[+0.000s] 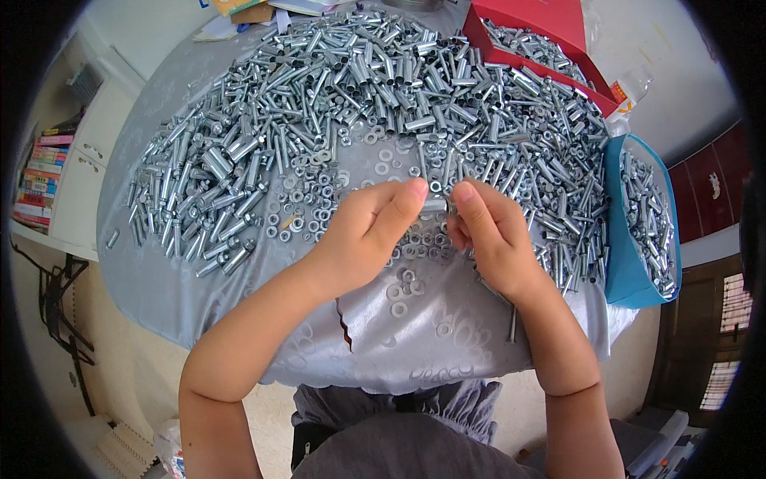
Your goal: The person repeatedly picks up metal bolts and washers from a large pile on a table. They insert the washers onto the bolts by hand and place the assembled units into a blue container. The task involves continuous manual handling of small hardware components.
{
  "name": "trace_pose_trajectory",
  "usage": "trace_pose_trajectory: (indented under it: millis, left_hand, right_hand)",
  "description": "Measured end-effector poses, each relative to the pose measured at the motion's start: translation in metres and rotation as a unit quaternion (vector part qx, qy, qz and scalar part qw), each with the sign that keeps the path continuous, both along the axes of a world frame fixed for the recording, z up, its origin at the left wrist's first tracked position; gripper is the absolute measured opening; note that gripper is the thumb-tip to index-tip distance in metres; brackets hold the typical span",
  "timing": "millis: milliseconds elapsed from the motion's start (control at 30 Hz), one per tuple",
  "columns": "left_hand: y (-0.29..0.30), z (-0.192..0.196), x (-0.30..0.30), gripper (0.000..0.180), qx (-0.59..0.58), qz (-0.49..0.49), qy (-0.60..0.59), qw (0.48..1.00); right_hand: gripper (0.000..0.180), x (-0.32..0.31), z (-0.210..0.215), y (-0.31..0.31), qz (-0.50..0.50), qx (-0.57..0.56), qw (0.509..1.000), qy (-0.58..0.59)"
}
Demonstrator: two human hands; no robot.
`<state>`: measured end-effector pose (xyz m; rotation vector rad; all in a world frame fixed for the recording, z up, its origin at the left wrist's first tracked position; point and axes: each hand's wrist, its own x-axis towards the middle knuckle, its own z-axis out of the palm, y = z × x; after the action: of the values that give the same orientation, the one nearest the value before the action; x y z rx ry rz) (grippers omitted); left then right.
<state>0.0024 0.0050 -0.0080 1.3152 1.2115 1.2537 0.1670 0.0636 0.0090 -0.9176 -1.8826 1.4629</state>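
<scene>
Silver cloth covers the table, heaped with metal tubes, bolts and washers. Left hand and right hand pinch one small tube together above the washers. Blue bag holds some finished pieces; most still wait.

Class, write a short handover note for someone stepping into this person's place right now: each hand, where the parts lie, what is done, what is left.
Left hand: fingers pinch one end of a small metal sleeve.
Right hand: fingers grip the sleeve's other end, over the grey tablecloth.
Parts: big heap of sleeves and bolts across the table's far side; loose washers just before the hands.
Done: metal pieces already lie in the red box and the blue bag.
Left: the heap remains very large; one piece in hand.
</scene>
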Motion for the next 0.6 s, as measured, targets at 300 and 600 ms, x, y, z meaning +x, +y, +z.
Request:
trace_pose_trajectory:
  millis: [300, 600]
  left_hand:
    - [-0.002, 0.005, 0.0, 0.047, -0.017, -0.016, 0.008, 1.0]
    - [0.002, -0.001, -0.002, 0.048, -0.03, -0.007, -0.019, 0.999]
  right_hand:
    - [0.045, 0.013, 0.009, 0.007, 0.127, -0.023, 0.992, -0.005]
    - [0.043, 0.009, 0.01, 0.007, 0.117, -0.008, 0.992, -0.038]
